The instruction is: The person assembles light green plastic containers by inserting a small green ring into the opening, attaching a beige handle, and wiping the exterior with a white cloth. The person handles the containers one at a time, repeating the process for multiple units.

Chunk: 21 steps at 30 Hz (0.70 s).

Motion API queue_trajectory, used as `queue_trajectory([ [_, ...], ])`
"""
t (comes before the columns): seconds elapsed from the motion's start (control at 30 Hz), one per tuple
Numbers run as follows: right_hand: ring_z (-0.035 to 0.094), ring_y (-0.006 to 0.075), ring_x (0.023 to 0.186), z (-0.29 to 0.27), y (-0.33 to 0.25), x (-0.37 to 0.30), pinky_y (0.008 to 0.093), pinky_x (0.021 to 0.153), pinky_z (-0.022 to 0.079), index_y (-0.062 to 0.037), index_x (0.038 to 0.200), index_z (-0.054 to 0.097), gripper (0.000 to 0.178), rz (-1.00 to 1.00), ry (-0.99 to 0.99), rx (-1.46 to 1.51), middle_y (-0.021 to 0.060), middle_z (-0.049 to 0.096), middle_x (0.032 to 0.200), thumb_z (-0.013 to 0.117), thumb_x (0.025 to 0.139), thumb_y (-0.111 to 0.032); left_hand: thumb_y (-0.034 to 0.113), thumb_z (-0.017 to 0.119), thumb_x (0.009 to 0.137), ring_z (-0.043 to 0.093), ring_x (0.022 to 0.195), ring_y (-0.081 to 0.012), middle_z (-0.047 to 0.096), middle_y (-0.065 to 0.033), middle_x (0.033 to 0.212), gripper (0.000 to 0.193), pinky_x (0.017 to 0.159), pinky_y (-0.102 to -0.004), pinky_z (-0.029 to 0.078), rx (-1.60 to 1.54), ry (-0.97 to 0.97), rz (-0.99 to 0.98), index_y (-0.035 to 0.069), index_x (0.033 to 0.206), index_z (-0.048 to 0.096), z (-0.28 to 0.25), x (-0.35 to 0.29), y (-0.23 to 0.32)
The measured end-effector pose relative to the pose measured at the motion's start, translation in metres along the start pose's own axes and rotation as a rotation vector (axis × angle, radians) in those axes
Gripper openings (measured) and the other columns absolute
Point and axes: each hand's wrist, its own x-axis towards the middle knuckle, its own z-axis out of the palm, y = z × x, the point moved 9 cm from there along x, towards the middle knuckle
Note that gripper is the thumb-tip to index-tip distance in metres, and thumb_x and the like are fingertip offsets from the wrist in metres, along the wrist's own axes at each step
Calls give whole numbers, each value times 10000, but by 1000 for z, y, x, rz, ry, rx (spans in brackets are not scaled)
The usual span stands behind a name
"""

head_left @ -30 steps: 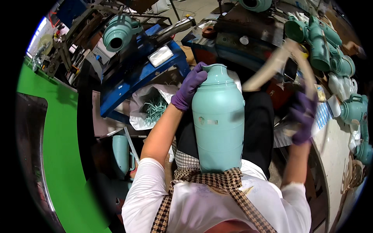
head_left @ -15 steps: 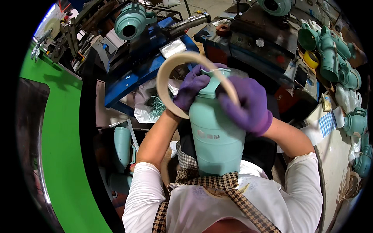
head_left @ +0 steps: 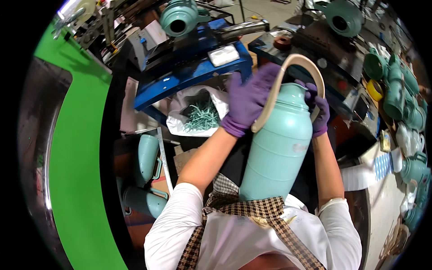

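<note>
At the lap of a person in a white top [head_left: 175,229] and a checked apron [head_left: 247,207], a pale green flask [head_left: 275,157] stands tilted, its base near the waist and its neck leaning far and to the right. A curved beige handle [head_left: 272,98] arches over the top; its left end lies by the flask's shoulder, and whether either end is fastened cannot be told.

Both hands wear purple gloves and are apart, one on each side of the neck. The left hand [head_left: 252,101], partly blurred, is beside the handle's left side; whether it grips is unclear. The right hand [head_left: 319,110] curls at the neck and the handle's right side, though which of the two it holds cannot be told.

Far left, a blue table [head_left: 189,84] bears a white packet [head_left: 223,55]; just nearer, a white bag [head_left: 177,112] holds green shreds [head_left: 202,116]. Two green containers with handles [head_left: 147,155] lie on the near left, beyond a bright green surface [head_left: 81,157]. More green flask parts [head_left: 393,101] crowd the far right, beside a yellow roll [head_left: 374,90].
</note>
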Motion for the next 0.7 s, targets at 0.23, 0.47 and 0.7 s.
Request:
queue_trajectory([
  [0.23, 446, 275, 1396, -10, 31, -13, 413, 1207, 297, -10, 1496, 431, 673, 107, -83, 135, 151, 485, 1504, 422, 983, -445, 248, 577, 958, 564, 1213, -251, 631, -160, 1250, 261, 1053, -376, 422, 340, -109, -86, -3, 1001, 633, 11, 2, 5],
  [0.47, 594, 282, 1168, -17, 32, -11, 392, 1054, 470, -36, 1272, 579, 645, 231, -42, 319, 158, 620, 1256, 368, 1022, -593, 132, 604, 878, 646, 971, -305, 676, -176, 1091, 246, 941, -382, 497, 1158, -180, 325, 2, 1078, 660, 89, 10, 51],
  [0.7, 601, 144, 1043, -2, -1, -37, 307, 922, 501, -74, 1163, 574, 330, 242, 20, -49, 52, 626, 1086, 584, 1002, -362, 381, 632, 899, 647, 1160, -349, 721, -100, 1142, 330, 1102, -560, 400, 1159, -900, 560, 108, 1047, 744, 157, -32, 16],
])
